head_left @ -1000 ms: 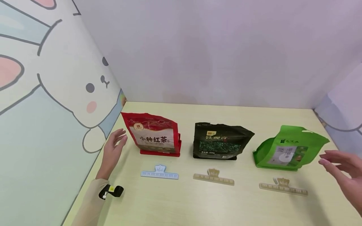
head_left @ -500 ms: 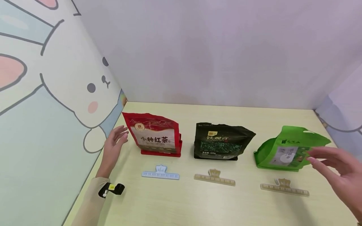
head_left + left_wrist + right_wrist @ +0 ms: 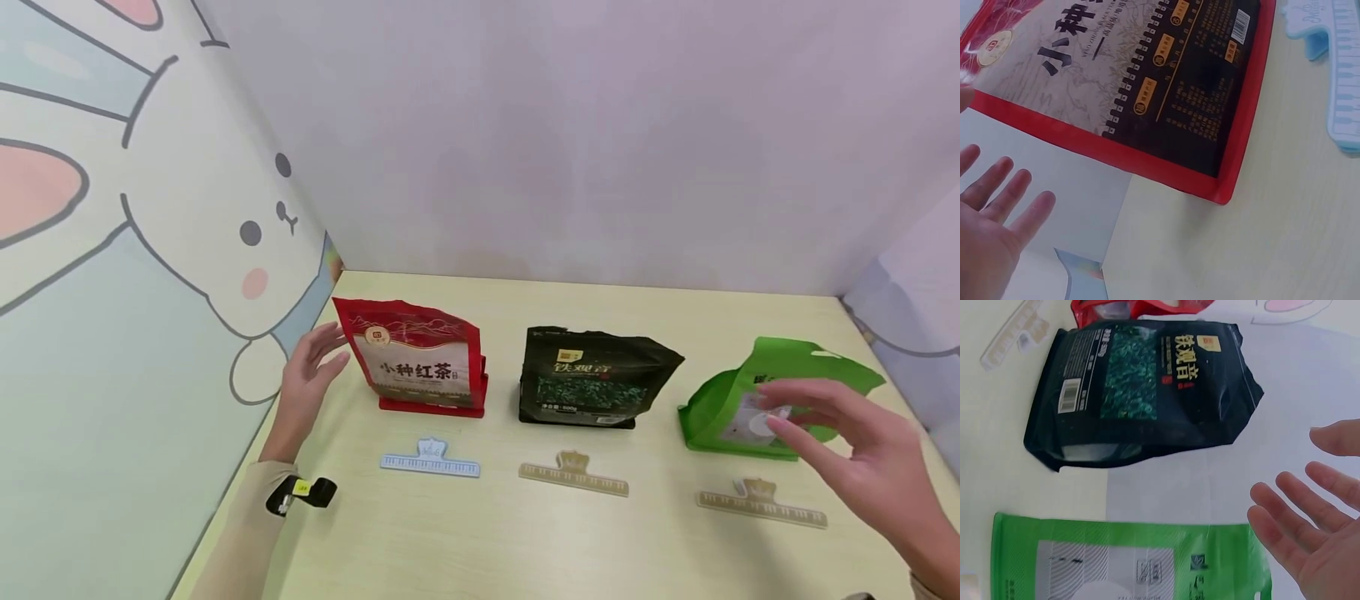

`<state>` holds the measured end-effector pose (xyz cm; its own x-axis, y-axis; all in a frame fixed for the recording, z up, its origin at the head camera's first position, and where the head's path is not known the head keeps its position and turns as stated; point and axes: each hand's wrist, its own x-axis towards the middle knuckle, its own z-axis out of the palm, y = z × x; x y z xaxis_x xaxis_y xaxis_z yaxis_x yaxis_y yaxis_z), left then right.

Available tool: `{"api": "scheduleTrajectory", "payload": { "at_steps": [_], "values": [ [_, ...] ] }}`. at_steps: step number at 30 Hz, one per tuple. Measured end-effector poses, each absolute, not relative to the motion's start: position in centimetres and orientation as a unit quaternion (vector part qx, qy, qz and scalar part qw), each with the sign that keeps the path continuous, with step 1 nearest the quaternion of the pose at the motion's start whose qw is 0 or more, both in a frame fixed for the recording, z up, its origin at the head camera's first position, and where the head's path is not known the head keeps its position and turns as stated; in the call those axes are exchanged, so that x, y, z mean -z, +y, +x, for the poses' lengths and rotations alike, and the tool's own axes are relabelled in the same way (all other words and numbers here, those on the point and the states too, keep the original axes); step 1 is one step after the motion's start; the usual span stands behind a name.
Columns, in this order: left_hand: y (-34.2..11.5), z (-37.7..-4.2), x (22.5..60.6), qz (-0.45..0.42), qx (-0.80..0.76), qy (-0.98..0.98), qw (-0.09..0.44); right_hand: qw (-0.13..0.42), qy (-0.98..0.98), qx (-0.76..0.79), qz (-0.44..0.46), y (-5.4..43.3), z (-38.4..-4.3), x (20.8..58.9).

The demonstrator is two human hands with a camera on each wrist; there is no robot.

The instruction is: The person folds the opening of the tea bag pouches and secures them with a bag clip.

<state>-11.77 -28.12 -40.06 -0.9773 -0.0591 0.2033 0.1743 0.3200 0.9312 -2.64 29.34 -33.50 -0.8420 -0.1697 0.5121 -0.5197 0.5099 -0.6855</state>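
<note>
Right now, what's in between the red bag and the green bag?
The black bag stands between the red bag and the green bag; the head view shows all three.

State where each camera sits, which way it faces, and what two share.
Head: on the head, facing forward and down over red bag, black bag, green bag; left hand and right hand show.
Left wrist: on that wrist, facing the red bag; left hand at left edge.
Right wrist: on that wrist, facing the black bag and green bag; right hand at right edge.
Head and left wrist share the red bag and blue clip.
</note>
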Motion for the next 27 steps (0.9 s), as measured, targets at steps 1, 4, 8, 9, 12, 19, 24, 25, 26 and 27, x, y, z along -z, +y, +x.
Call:
{"api": "scheduleTrajectory", "payload": {
  "at_steps": [1, 4, 8, 9, 12, 19, 24, 25, 26, 27],
  "values": [
    [-28.2, -12.0, 40.3, -0.038, 0.583, -0.805, 0.101, 0.195, -0.849, -0.445, 0.208, 29.1, -2.7, 33.4],
    [-28.4, -12.4, 40.4, -0.052, 0.585, -0.802, 0.108, 0.194, -0.853, -0.432, 0.220, 28.3, -3.0, 32.9],
    [-28.4, -12.8, 40.0, -0.068, 0.592, -0.795, 0.116, 0.192, -0.852, -0.423, 0.241, 27.1, -3.6, 32.4],
    [-28.3, -12.8, 39.8, -0.069, 0.594, -0.793, 0.116, 0.191, -0.850, -0.424, 0.246, 26.9, -3.7, 32.3],
    [-28.1, -12.9, 39.2, -0.076, 0.595, -0.792, 0.114, 0.191, -0.851, -0.418, 0.254, 26.0, -4.0, 31.9],
    [-27.3, -12.7, 36.6, -0.106, 0.601, -0.784, 0.118, 0.192, -0.836, -0.424, 0.291, 23.7, -4.6, 30.5],
    [-27.7, -13.6, 36.7, -0.108, 0.597, -0.787, 0.109, 0.186, -0.822, -0.430, 0.326, 22.6, -5.6, 30.4],
    [-27.8, -13.8, 36.8, -0.111, 0.597, -0.787, 0.109, 0.184, -0.817, -0.434, 0.332, 22.4, -5.9, 30.5],
    [-27.9, -14.0, 36.8, -0.113, 0.598, -0.786, 0.108, 0.182, -0.814, -0.436, 0.338, 22.2, -6.1, 30.5],
    [-28.0, -14.2, 36.8, -0.116, 0.598, -0.786, 0.108, 0.182, -0.811, -0.439, 0.342, 21.8, -6.2, 30.3]
  ]
}}
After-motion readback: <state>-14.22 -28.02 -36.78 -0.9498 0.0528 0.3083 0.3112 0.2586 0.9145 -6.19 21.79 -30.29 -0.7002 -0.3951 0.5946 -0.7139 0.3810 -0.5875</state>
